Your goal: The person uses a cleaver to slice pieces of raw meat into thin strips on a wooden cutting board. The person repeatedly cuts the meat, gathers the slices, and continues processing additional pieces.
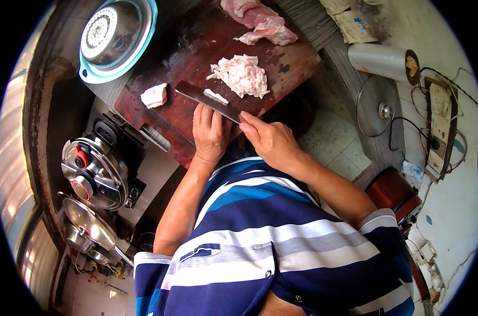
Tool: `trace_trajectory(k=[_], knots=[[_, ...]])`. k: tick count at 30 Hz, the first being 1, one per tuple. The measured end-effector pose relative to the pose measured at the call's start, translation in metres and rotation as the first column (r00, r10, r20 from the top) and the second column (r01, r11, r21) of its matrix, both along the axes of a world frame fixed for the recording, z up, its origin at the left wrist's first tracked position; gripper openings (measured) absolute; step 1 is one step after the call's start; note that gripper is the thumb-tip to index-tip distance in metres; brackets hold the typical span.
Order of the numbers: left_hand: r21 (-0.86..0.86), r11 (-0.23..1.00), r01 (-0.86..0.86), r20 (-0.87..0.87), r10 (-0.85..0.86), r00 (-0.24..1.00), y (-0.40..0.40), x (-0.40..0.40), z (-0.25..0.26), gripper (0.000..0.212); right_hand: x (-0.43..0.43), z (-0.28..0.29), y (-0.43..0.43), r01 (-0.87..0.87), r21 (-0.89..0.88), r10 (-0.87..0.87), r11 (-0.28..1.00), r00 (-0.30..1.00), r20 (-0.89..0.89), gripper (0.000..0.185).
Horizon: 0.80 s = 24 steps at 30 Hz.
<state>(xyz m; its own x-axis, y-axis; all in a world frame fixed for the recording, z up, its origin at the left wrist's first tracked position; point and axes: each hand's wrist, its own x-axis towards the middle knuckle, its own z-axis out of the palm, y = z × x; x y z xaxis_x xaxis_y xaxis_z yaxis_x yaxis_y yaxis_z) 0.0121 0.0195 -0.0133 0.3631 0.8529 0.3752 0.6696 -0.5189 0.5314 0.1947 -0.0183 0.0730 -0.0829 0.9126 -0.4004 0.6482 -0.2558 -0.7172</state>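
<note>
My right hand (271,143) is closed around the handle of a kitchen cleaver (209,102), whose blade lies over the dark red cutting board (175,118). A thin white strip of fatty meat (216,96) rests on or against the blade. My left hand (211,132) has its fingertips bent at the blade's near side; whatever lies under them is hidden. Just beyond the blade is a heap of chopped pale fatty meat (241,76). A whitish chunk of fat (154,96) sits at the board's left. Larger pink raw meat pieces (264,23) lie at the far side.
A metal colander in a blue-rimmed basin (147,43) stands beyond the board's left edge. A pressure cooker (94,173) and lidded pan (90,223) are at left. At right are a large roll (381,61), a glass lid (375,106) and a red-brown pot (393,191).
</note>
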Motion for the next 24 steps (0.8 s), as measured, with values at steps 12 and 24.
trace_trajectory(k=[12,24], knots=[[0.047,0.997,-0.059,-0.058,0.061,0.996,0.000,0.004,0.001,0.037,0.035,0.002,-0.021,0.214,-0.036,-0.217,0.976,0.959,-0.180,0.041],[0.031,0.998,-0.048,0.018,0.047,0.999,-0.006,-0.003,0.004,0.040,0.030,0.024,-0.013,0.149,-0.055,-0.157,0.987,0.970,-0.186,0.041]])
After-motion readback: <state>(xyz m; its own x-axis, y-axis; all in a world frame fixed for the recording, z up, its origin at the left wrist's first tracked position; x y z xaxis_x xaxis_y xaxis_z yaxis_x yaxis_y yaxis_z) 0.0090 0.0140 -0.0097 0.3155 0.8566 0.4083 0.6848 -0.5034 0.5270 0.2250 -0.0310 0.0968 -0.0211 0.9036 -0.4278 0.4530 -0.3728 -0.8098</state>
